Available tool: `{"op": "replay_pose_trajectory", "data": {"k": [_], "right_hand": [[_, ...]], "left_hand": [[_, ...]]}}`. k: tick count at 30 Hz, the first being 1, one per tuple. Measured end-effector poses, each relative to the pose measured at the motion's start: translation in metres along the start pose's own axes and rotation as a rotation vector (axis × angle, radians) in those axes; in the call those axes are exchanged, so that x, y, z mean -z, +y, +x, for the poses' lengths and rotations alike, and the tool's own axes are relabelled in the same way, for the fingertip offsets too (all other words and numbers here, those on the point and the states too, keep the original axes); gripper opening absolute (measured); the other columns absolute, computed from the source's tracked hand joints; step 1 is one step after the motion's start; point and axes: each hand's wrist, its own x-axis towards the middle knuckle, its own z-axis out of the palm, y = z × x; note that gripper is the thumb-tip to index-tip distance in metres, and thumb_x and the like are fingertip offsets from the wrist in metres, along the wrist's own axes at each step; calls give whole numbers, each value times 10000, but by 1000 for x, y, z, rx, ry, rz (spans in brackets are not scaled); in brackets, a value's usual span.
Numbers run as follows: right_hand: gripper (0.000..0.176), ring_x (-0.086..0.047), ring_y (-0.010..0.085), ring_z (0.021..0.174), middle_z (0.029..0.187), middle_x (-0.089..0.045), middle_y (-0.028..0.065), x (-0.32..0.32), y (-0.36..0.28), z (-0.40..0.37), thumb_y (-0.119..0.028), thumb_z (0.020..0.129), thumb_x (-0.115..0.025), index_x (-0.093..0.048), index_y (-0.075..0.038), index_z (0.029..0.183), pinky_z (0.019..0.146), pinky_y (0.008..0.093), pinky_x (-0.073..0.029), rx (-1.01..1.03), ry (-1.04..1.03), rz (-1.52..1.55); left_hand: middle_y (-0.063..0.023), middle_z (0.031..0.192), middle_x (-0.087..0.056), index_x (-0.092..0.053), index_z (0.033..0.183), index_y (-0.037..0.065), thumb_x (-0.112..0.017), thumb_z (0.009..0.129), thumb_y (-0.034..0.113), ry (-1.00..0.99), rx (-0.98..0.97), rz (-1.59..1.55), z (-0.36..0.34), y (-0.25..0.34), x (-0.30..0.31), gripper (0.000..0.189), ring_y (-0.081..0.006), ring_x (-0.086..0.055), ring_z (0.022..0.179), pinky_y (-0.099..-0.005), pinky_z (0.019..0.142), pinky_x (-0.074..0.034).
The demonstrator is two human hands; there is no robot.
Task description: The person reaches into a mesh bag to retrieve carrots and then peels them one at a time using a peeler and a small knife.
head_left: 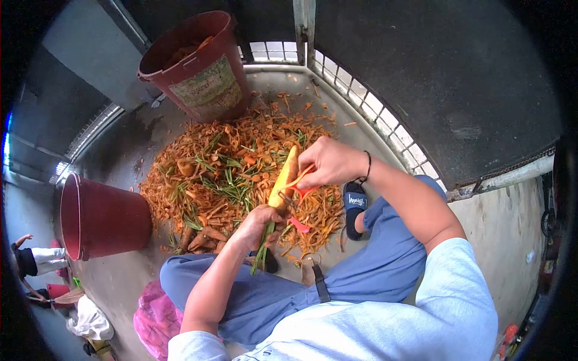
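A carrot point(283, 179), partly peeled to bright yellow-orange, points up and away over the heap of peelings point(229, 174). My left hand point(262, 224) is closed round its lower end, where green stalks point(261, 256) hang down. In my right hand point(325, 163) is an orange-red peeler point(300, 180), the fingers pinched on its handle and its head against the carrot's side. Below it, a pinkish-red piece point(299, 225) shows near the peelings. Several whole carrots point(208, 239) lie at the heap's near left edge.
A dark red bin point(208, 90) with orange scraps stands behind the heap. Another red bin point(108, 216) lies tipped at the left. A pink bag point(158, 319) sits by my left knee. Another person point(45, 259) is at the far left. A grated gap point(367, 99) runs along the wall.
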Motion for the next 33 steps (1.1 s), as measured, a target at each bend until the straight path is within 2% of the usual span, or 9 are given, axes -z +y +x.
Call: {"op": "replay_pose_trajectory", "data": {"k": [4,8,9,12,16,19,24,25,33], "right_hand": [[325,-695,273,693,776,-707,168,-9,-12,1,-313,758,-806,-752,-13,873,644,380,-534,-44,-86,-221],[344,-682,271,673,738,-690,173,7,3,4,-322,740,-810,-738,1,833,619,383,-521,-8,-61,-182],[268,-637,156,593,688,-683,121,16,15,6,-231,750,-837,-737,1,837,543,329,-480,23,-43,-178],[327,-617,128,598,669,-671,68,67,35,8,-284,716,-845,-733,8,812,533,319,-465,-152,-17,-285],[403,-639,187,615,687,-688,121,110,72,0,-369,691,-852,-746,4,803,563,361,-483,-452,163,-501],[387,-646,185,634,700,-692,124,101,58,-3,-362,707,-836,-738,3,787,584,355,-488,-389,299,-416],[368,-657,180,651,727,-704,119,57,16,-2,-340,721,-833,-727,4,797,606,342,-501,-227,104,-261],[345,-661,174,657,732,-708,115,51,10,-2,-319,729,-831,-729,1,807,606,341,-501,-225,35,-211],[333,-673,149,668,752,-722,81,3,21,9,-293,755,-857,-754,-17,911,615,321,-517,-159,-67,-65]], "left_hand": [[-61,675,-524,-525,974,14,-586,817,92,67,-39,100,-8,0,-21,185,-129,-445,391,-273,340,-338],[-73,750,-575,-546,1061,11,-571,785,27,48,21,143,-5,1,-12,278,-125,-451,402,-268,342,-321],[-73,750,-575,-546,1061,11,-571,785,27,45,26,144,-7,1,-14,278,-125,-451,402,-268,342,-321],[-28,672,-514,-534,1056,35,-590,811,67,102,-30,268,-12,2,-20,253,-109,-425,399,-282,362,-306],[-33,720,-543,-553,1039,28,-600,826,95,161,-16,407,-12,-1,-13,229,-103,-445,434,-274,374,-320],[-44,760,-576,-565,1043,15,-599,855,121,218,-34,453,-13,3,-18,218,-106,-472,462,-271,383,-337],[-21,729,-556,-571,1005,6,-622,885,123,264,-138,566,1,-4,-5,175,-105,-486,477,-285,394,-350],[-20,660,-544,-571,978,11,-635,894,103,275,-261,529,6,-10,-5,140,-111,-458,410,-281,361,-332],[-7,558,-490,-538,950,6,-625,892,97,260,-163,257,1,-3,-12,139,-98,-371,334,-267,304,-304]]}}
